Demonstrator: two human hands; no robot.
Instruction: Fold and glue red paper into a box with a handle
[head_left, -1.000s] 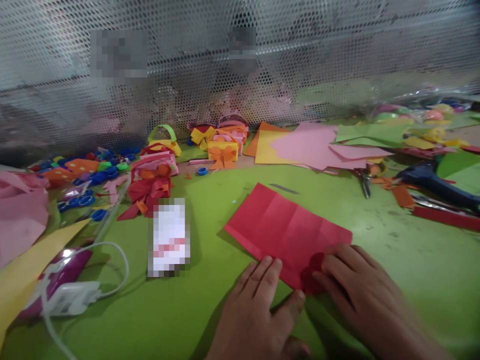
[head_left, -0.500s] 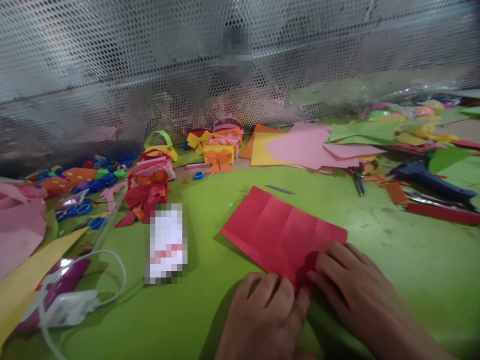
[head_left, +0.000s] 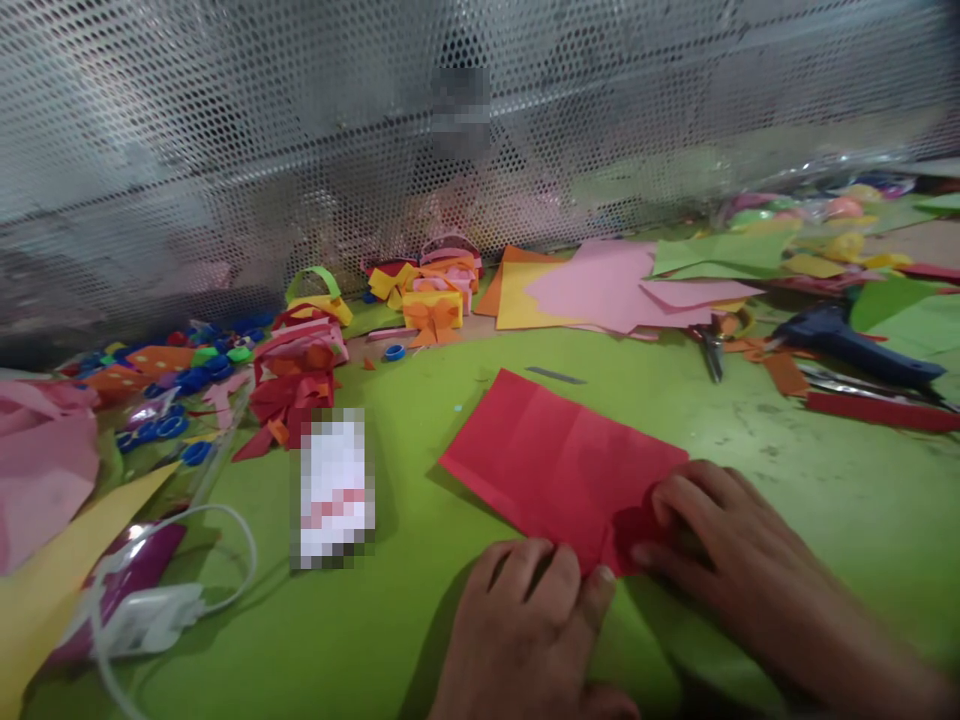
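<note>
A sheet of red paper with several crease lines lies flat in front of me on the green table. My left hand grips its near edge, fingers curled on top and the thumb against the edge. At the sheet's right end, my right hand pinches the near right corner between thumb and fingers. Part of that corner is hidden under the right fingers and in shadow. Beyond the paper lies a thin grey strip.
Left of the paper lie a blurred white object and a white charger with its cable. Paper baskets with bows, coloured sheets, scissors and a dark blue glue gun line the back. A perforated metal panel rises behind.
My left fingers have drawn back and curled from lying on the sheet to its near edge. My right hand has shifted along the right end, still pinching the corner.
</note>
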